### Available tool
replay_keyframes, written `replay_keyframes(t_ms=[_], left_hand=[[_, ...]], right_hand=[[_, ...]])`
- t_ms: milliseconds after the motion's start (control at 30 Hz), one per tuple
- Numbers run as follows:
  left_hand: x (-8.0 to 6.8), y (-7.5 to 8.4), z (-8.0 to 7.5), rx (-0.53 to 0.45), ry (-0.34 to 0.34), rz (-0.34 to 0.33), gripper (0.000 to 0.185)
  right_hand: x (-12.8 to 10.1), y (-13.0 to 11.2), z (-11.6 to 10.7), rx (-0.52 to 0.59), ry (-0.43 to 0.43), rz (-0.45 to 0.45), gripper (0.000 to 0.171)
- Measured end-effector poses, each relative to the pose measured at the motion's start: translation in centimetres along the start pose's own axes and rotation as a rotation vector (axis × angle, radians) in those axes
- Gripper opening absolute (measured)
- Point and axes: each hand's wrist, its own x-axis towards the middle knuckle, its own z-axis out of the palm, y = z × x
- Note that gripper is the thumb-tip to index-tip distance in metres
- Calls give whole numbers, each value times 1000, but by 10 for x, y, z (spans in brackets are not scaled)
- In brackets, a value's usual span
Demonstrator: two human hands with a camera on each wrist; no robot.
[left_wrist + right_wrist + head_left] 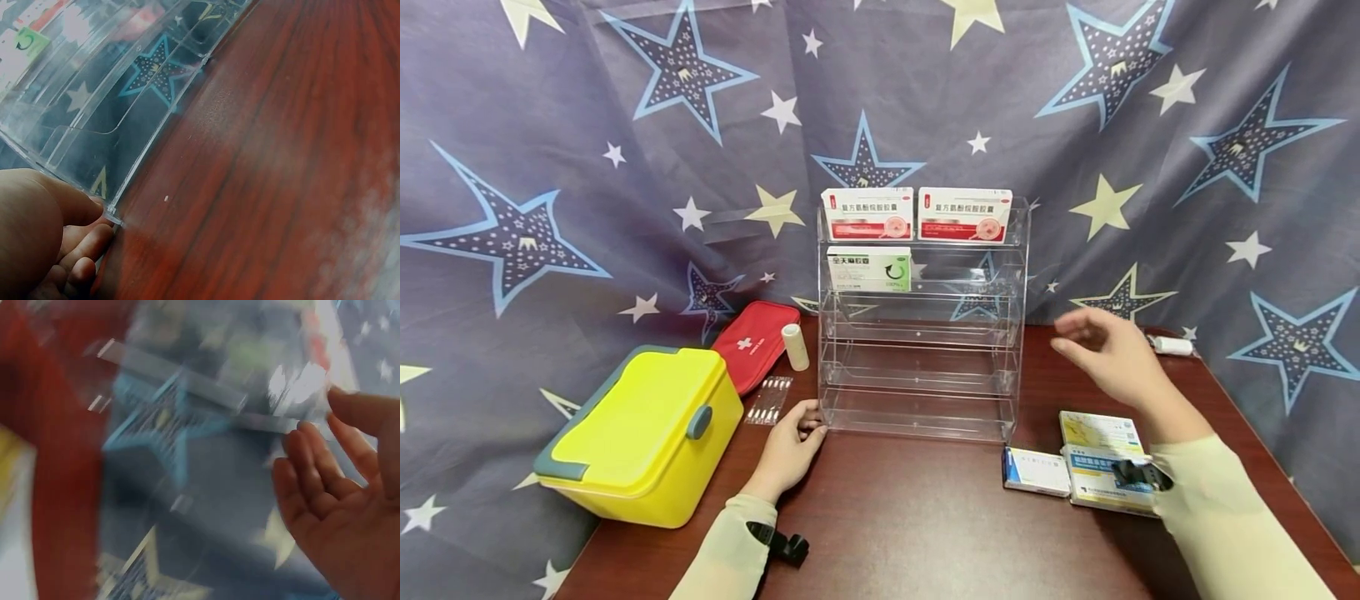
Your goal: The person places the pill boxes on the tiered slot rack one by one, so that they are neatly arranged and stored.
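A clear tiered display rack [917, 379] stands upright on the table. My left hand [788, 450] is at its lower left front corner; in the left wrist view, thumb and curled fingers [87, 240] pinch that corner. My right hand [1108, 354] is in the air to the right of the rack, apart from it, with nothing in its loosely bent fingers. Two red-and-white medicine boxes [868, 215] [965, 217] stand on the top tier. A green-and-white medicine box [869, 270] stands on the left of the tier below. The right wrist view is blurred.
Blue-and-white [1036, 472] and yellow-and-white [1101, 431] medicine boxes lie at the right, partly under the right forearm. At the left are a yellow lidded case [647, 425], a red first-aid pouch [756, 343], a bandage roll [794, 347] and a clear strip pack [769, 401]. A star-patterned curtain hangs behind.
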Motion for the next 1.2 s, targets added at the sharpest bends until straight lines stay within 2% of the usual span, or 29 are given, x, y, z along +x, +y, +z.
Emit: replay_keyframes(t_ms=[200,300,467,667,833,1033,1200], left_hand=[[-1,3,-1,-4,-10,-11,36],[0,2,-2,-4,-13,-16,36],[0,1,-2,-9,-14,-13,37],[0,1,0,3,8,8,36],[-1,1,2,1,23,32,37],[0,2,1,-7,1,-6,36],[-1,2,0,-9,-3,-3,36]], right_hand=[[-50,58,-28,-125,-129,166,33],[-67,74,-35,-153,-195,224,42],[-87,90,-39,-160,-275,270,51],[-99,101,-36,-154,-337,335,57],[-103,106,-36,-143,-355,338,59],[-106,114,-37,-152,-366,343,60],[-107,118,-36,-157,-380,349,63]])
